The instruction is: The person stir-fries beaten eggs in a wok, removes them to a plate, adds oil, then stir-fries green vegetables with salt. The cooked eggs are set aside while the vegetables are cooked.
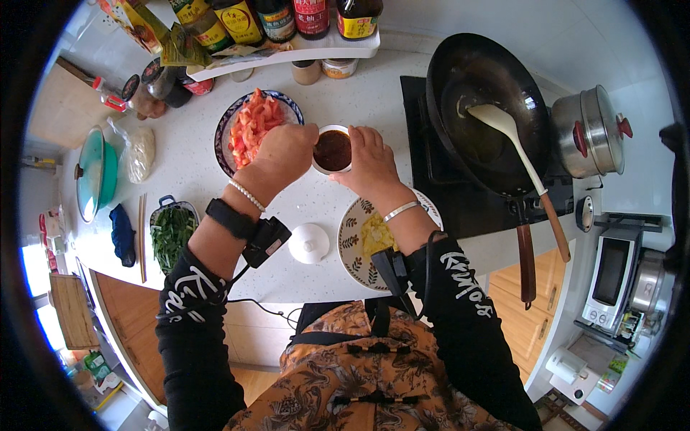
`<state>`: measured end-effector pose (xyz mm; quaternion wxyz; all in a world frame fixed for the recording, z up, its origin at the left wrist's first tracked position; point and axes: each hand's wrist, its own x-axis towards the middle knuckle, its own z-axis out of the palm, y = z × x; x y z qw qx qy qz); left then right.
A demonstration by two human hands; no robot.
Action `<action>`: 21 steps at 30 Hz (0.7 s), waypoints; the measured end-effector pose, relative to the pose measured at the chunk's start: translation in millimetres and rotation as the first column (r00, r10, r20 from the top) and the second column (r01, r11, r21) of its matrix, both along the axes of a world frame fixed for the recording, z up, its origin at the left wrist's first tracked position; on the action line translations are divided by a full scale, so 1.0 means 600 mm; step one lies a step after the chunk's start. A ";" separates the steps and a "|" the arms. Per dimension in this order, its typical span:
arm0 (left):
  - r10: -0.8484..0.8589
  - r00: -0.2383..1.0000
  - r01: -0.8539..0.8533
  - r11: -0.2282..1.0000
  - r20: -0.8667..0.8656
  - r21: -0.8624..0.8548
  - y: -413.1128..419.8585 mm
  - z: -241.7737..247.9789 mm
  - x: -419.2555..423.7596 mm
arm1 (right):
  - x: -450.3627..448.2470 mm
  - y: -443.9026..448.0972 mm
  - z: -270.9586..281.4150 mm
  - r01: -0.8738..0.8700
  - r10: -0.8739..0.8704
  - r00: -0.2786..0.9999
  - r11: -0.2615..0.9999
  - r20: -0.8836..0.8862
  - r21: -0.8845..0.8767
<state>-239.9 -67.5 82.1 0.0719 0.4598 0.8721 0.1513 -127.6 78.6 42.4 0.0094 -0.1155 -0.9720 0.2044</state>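
Observation:
Around the right side of a small white jar [316,161] with dark red-brown contents [332,151], my right hand [372,159] is closed. My left hand [288,151] is curled at the jar's left rim; its fingers are turned away, so what it may hold is hidden. Partly behind that hand, a blue-rimmed plate [220,129] carries cut tomatoes [253,126]. A white knobbed lid [309,243] lies below the jar. Under my right forearm stands a leaf-patterned bowl [350,264] with yellow scrambled egg [377,234].
A wok [458,140] with a pale spatula [501,118] sits on the black cooktop [418,145], beside a steel pot [587,134]. Chopped greens [172,231] and chopsticks [142,237] lie left. Sauce bottles [310,19] line a white shelf [323,51]. A cable [259,304] hangs below.

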 end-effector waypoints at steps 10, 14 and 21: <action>-0.010 0.997 -0.004 0.985 0.082 0.175 0.025 -0.024 0.019 | -0.002 -0.006 -0.002 0.020 -0.020 0.999 1.000 -0.033 0.005; -0.019 0.998 0.012 0.994 0.062 0.110 -0.010 -0.019 0.000 | -0.003 -0.006 0.003 0.027 -0.027 1.000 1.000 -0.006 -0.015; 0.043 0.999 -0.048 0.979 0.027 0.199 0.031 -0.031 -0.001 | -0.006 -0.007 0.005 0.030 -0.030 0.999 1.000 0.032 0.001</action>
